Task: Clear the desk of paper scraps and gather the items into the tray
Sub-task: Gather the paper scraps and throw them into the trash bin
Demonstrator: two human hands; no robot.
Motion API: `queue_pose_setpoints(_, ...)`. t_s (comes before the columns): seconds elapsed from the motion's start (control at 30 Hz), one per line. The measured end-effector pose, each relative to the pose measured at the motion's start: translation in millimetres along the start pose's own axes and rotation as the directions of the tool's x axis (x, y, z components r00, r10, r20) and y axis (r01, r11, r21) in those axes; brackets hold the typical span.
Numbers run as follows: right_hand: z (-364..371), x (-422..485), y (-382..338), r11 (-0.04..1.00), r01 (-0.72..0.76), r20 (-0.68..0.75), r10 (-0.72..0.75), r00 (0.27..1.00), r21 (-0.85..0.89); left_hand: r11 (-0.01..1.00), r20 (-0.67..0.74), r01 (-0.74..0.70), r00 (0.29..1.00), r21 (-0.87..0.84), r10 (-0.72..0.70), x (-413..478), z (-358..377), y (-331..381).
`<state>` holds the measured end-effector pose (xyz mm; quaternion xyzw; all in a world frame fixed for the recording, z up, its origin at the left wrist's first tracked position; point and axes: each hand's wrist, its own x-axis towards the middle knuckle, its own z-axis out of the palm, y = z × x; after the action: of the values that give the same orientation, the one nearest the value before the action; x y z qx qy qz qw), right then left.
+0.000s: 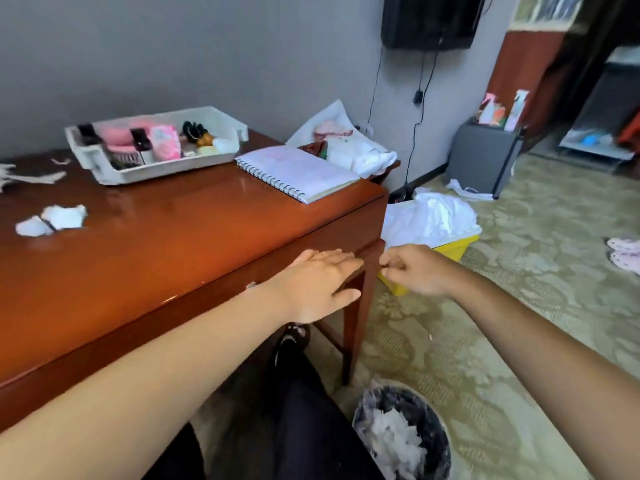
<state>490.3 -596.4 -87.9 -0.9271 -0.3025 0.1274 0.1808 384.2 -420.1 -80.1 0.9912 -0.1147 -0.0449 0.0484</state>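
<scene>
My left hand (320, 284) lies flat with straight fingers on the front right corner of the wooden desk (166, 244). My right hand (414, 270) hovers just past that corner, fingers loosely curled, holding nothing I can see. Crumpled white paper scraps (52, 220) sit on the desk's left part, and thinner torn strips (31, 176) lie at its far left. A white tray (104, 168) at the back holds small bottles, pink items and other toiletries. A spiral notebook (298, 173) lies right of the tray. A dark waste bin (403, 434) with white paper inside stands on the floor below my right arm.
A yellow bin (457, 249) lined with a white bag stands on the carpet beside the desk's right end. Behind the desk corner is a side table (391, 168) piled with white cloths. A grey cabinet (481, 157) stands by the wall. My dark-trousered legs are under the desk edge.
</scene>
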Motion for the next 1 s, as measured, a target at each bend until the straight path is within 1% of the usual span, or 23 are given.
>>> queue_pose_setpoints(0.13, -33.3, 0.4, -63.1, 0.986, 0.152, -0.036, -0.155, 0.987, -0.071, 0.999, -0.088, 0.044, 0.995, 0.023, -0.042, -45.6, -53.0, -25.0)
queue_pose_setpoints(0.23, -45.5, 2.8, -113.0, 0.962, 0.256, -0.06, -0.262, 0.963, -0.092, 0.989, -0.143, 0.131, 0.983, 0.074, -0.119, -82.4, -80.3, -50.5)
queue_pose_setpoints(0.33, -42.5, 9.6, -161.8, 0.934, 0.334, -0.035, -0.341, 0.939, -0.126, 0.964, -0.167, 0.243, 0.96, 0.106, -0.224, -122.6, -96.5, -76.9)
queue_pose_setpoints(0.5, -18.3, 27.7, -229.1, 0.883, 0.444, 0.033, -0.445, 0.895, -0.15, 0.902, -0.172, 0.423, 0.898, 0.092, -0.404, -185.2, -98.5, -116.2)
queue_pose_setpoints(0.6, 4.2, 41.6, -270.1, 0.856, 0.485, 0.092, -0.477, 0.874, -0.176, 0.843, -0.182, 0.535, 0.835, 0.057, -0.518, -224.7, -91.0, -137.6)
queue_pose_setpoints(0.73, 37.2, 56.4, -310.2, 0.835, 0.529, 0.14, -0.512, 0.848, -0.152, 0.752, -0.177, 0.659, 0.74, -0.007, -0.649, -264.2, -66.9, -165.8)
queue_pose_setpoints(0.8, 55.2, 65.0, -329.7, 0.818, 0.555, 0.133, -0.539, 0.832, -0.154, 0.686, -0.178, 0.725, 0.668, -0.063, -0.723, -280.4, -54.1, -182.0)
queue_pose_setpoints(0.87, 71.3, 74.4, -346.4, 0.816, 0.556, 0.119, -0.543, 0.831, -0.16, 0.617, -0.182, 0.777, 0.593, -0.129, -0.784, -291.7, -43.4, -196.5)
queue_pose_setpoints(0.93, 87.4, 85.3, -360.7, 0.824, 0.545, 0.11, -0.534, 0.838, -0.153, 0.556, -0.187, 0.807, 0.525, -0.2, -0.83, -296.7, -35.5, -208.5)
queue_pose_setpoints(1.0, 102.1, 97.0, -372.3, 0.833, 0.537, 0.085, -0.53, 0.844, -0.135, 0.511, -0.202, 0.822, 0.472, -0.251, -0.858, -294.7, -31.0, -218.6)
